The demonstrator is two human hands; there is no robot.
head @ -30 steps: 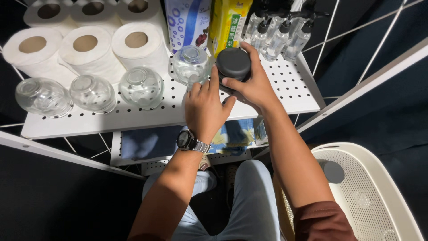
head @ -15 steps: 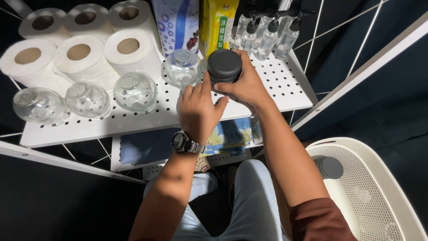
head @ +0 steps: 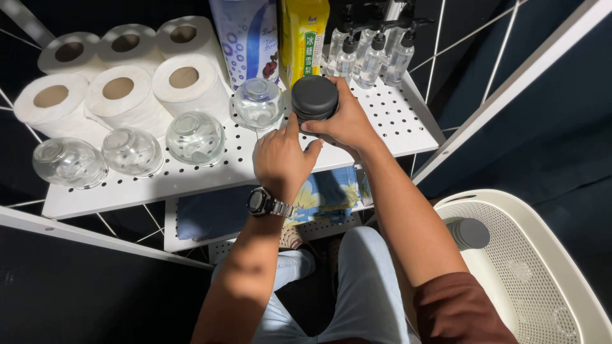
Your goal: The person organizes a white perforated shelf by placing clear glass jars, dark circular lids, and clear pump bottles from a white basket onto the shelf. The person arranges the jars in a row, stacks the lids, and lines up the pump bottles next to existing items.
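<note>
My right hand point(head: 349, 125) grips a jar with a dark grey round lid point(head: 314, 97), held just above the white perforated shelf point(head: 398, 124). My left hand point(head: 280, 159), with a black watch point(head: 262, 202) on the wrist, is cupped against the jar's left side below the lid, its thumb touching the right hand. The jar's body is mostly hidden by both hands. A clear round glass jar point(head: 257, 102) stands on the shelf just left of the lid.
Three more clear glass jars point(head: 132, 151) sit in a row at the shelf's front left, with toilet rolls point(head: 119, 89) behind them. Cartons point(head: 304, 38) and pump bottles point(head: 373, 57) stand at the back. A white basket point(head: 548, 267) at lower right holds a grey-lidded jar point(head: 470, 233).
The view has shifted slightly, so the shelf sits a little lower and further left in frame. Both hands stay on the grey-lidded jar at about the same spot on the shelf.
</note>
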